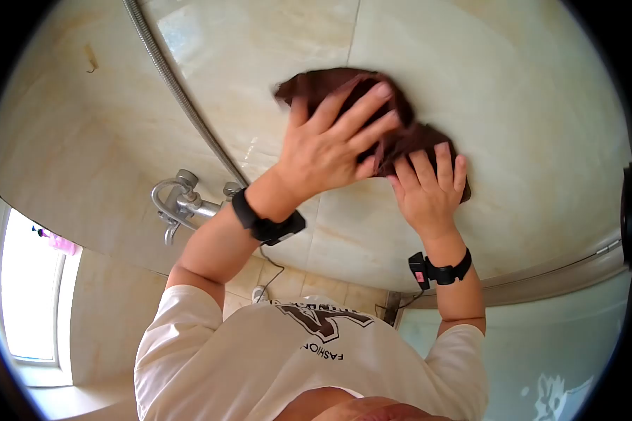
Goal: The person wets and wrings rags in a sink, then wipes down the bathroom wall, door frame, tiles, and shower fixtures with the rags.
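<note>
A dark brown cloth [340, 78] lies bunched and creased against the tiled wall [527, 126]. My left hand [330, 140] is spread over its left and middle part, fingers stretched out and apart, with slight motion blur. Lower and to the right, my right hand [430, 186] rests flat with its fingers on the cloth's right end. Both palms face the wall, so their undersides are hidden. Black straps with small boxes sit around both wrists.
A chrome mixer tap [182, 200] and a metal shower hose [182, 98] are on the wall beside my left forearm. A hook [90, 59] is at upper left. A bright window [31, 281] stands at left. A curved rail [541, 277] and glass panel [512, 351] are at right.
</note>
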### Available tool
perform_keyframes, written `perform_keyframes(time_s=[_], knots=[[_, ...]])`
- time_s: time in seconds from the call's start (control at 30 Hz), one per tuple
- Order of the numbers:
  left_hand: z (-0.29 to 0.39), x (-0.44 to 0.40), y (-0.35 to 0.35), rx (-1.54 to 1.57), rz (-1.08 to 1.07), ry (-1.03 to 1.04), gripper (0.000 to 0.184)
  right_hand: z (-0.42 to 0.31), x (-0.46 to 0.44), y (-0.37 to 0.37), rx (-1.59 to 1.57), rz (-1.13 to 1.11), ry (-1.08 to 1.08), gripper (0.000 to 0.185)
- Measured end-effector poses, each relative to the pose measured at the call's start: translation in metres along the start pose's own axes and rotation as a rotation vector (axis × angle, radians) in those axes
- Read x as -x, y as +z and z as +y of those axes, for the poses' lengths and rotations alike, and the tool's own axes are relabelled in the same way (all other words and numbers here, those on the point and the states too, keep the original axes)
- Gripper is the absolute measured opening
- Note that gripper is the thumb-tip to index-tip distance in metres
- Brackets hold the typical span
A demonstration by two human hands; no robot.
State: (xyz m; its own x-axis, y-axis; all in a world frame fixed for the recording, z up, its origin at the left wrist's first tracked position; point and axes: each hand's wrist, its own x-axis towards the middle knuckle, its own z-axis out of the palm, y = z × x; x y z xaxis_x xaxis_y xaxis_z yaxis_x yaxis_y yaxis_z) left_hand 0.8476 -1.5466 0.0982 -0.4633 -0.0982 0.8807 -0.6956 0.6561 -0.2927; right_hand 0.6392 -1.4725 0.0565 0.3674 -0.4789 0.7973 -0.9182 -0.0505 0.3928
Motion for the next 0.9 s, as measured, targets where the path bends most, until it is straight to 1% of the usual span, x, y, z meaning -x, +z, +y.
perform_keyframes(time_s=[0.03,0.07,0.1,0.13,0.17,0.2,0.23,0.27,0.3,0.37,0.43,0.5,0.57,0.6,0.63,0.67,0.73,0.77,0.83,0.87,0.9], knots=[[-0.003,0.009,0.001,0.033,-0.047,0.019,0.044,0.01,0.007,-0.005,0.004,-0.018,-0.029,0.032],[-0.013,0.014,0.002,0.048,0.042,-0.046,0.049,0.021,0.015,-0.006,0.006,-0.036,-0.053,0.035],[-0.024,0.012,-0.002,-0.002,0.072,-0.121,0.055,0.047,0.028,-0.006,0.026,0.033,-0.014,0.037],[-0.038,0.006,-0.013,-0.1,0.044,-0.191,0.062,0.069,0.022,-0.02,0.081,0.099,0.057,0.033],[-0.058,-0.002,-0.015,-0.084,0.169,-0.182,0.076,0.097,0.022,-0.025,0.106,0.225,0.093,0.037],[-0.071,-0.014,-0.018,-0.09,0.256,-0.21,0.082,0.116,0.006,-0.035,0.068,0.388,0.125,0.047],[-0.074,-0.03,-0.023,-0.099,0.302,-0.256,0.081,0.12,-0.007,-0.047,0.085,0.402,0.274,0.049],[-0.067,-0.046,-0.024,-0.115,0.324,-0.279,0.08,0.119,-0.024,-0.053,0.046,0.463,0.336,0.047],[-0.058,-0.059,-0.024,-0.13,0.346,-0.3,0.08,0.116,-0.032,-0.047,0.113,0.462,0.397,0.045],[-0.028,-0.073,-0.021,-0.145,0.266,-0.244,0.08,0.082,-0.037,-0.033,0.128,0.396,0.315,0.037],[0.01,-0.069,-0.012,-0.072,0.16,-0.081,0.066,0.05,-0.02,-0.025,0.011,0.254,0.161,0.032],[0.038,-0.039,-0.003,-0.169,-0.046,0.141,0.068,0.038,0.023,-0.011,-0.038,0.211,0.044,0.028],[0.025,-0.004,0.005,0.026,-0.163,0.083,0.066,0.058,0.054,-0.022,-0.021,0.141,0.088,0.029],[0.017,-0.004,-0.001,-0.059,-0.094,0.089,0.066,0.072,0.071,-0.029,-0.032,0.091,0.111,0.03],[0.007,-0.009,-0.009,-0.134,-0.025,0.09,0.066,0.094,0.078,-0.035,-0.02,0.136,0.162,0.03],[0.001,-0.021,-0.02,-0.135,-0.009,0.027,0.066,0.115,0.076,-0.046,-0.01,0.209,0.231,0.03],[-0.02,-0.051,-0.032,-0.103,0.173,0.005,0.072,0.145,0.048,-0.063,-0.019,0.394,0.357,0.033],[-0.019,-0.065,-0.031,-0.099,0.306,0.005,0.073,0.156,0.035,-0.067,-0.057,0.512,0.408,0.035],[0.001,-0.082,-0.025,-0.18,0.379,-0.059,0.073,0.149,0.032,-0.091,0.093,0.394,0.511,0.059],[0.006,-0.086,-0.021,-0.198,0.354,-0.009,0.072,0.13,0.019,-0.081,0.127,0.412,0.489,0.045],[0.01,-0.087,-0.011,-0.182,0.351,-0.001,0.072,0.109,-0.001,-0.065,0.149,0.43,0.466,0.033]])
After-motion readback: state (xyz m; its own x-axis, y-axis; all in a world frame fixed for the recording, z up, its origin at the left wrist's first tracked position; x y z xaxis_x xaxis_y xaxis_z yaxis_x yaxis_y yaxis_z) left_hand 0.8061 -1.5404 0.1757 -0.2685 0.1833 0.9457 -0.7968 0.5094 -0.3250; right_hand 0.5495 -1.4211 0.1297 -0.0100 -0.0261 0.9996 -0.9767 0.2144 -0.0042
